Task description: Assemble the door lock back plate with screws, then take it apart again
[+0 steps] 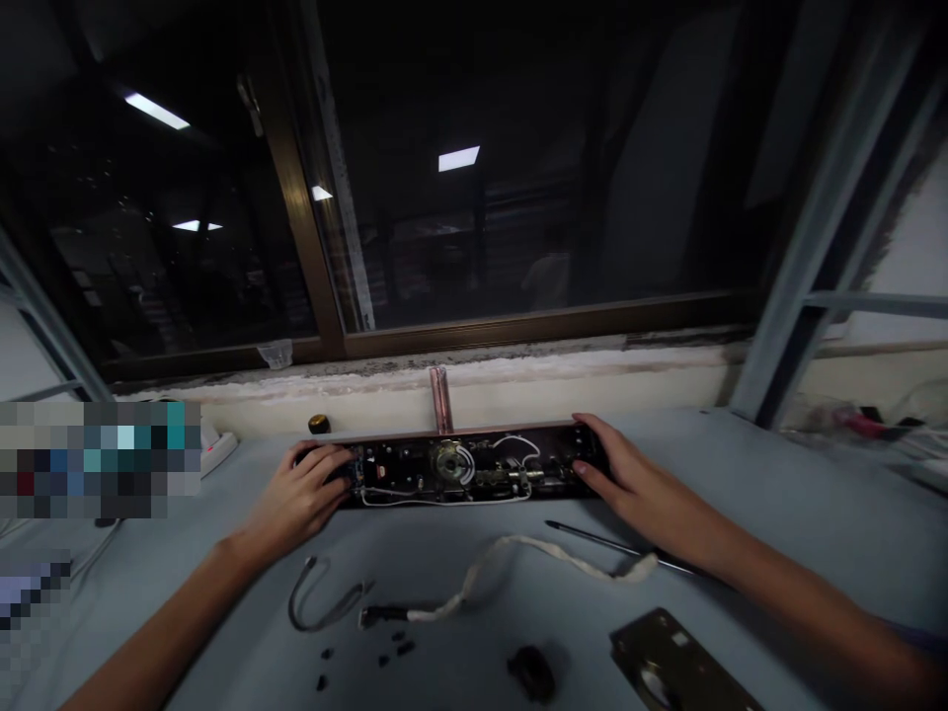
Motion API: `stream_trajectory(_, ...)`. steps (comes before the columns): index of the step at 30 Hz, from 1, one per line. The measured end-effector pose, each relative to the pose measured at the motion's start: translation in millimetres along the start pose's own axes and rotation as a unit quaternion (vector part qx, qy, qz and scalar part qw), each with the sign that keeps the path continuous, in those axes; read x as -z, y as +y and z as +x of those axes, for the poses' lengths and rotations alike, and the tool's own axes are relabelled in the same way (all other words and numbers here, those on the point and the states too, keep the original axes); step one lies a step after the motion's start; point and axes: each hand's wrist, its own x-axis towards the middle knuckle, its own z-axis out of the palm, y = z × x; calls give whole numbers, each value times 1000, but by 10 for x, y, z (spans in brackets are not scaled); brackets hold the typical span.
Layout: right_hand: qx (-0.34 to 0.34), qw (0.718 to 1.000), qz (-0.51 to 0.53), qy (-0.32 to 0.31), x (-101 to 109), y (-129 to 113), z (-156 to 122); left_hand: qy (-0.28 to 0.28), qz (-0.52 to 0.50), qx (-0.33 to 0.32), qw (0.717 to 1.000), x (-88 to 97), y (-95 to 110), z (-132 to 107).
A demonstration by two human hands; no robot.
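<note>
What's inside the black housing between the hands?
The black housing holds a round metal part, white wires and smaller parts too dark to identify. The left hand and right hand partly cover its ends, hiding what lies beneath.

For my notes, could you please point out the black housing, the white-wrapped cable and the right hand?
Black housing [481,478], head view: middle of its open interior.
White-wrapped cable [511,540], head view: top of its bend.
Right hand [628,476], head view: its back.
</note>
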Motion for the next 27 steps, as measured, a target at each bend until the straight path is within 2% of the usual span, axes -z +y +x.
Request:
stream_trajectory(9, 7, 1000, -1, 2, 26, -26, 6, 21, -21, 27, 999, -54, 51, -10)
stream_trajectory(14, -5, 1000, 3, -4, 29, -44, 3, -9, 12, 20, 1000, -54, 69, 20)
stream_trajectory(22, -32, 996, 37, -70, 64, -75, -3, -2, -21, 56, 998, -108, 112, 101)
stream_trajectory(27, -15, 996, 58, -60, 55, -74, -15, -24, -68, 63, 995, 15, 1, 42)
